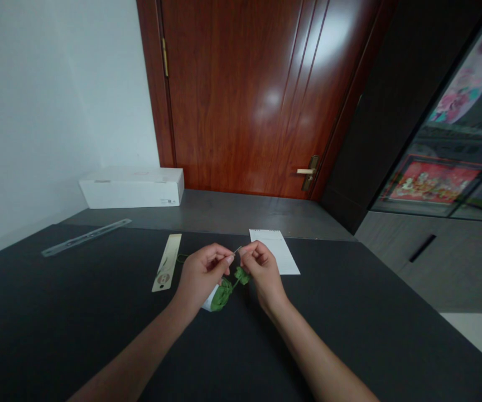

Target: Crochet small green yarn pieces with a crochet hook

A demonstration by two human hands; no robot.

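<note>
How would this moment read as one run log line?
left hand: pinching thin piece | right hand: at its other end | green yarn: between hands, lower in view
</note>
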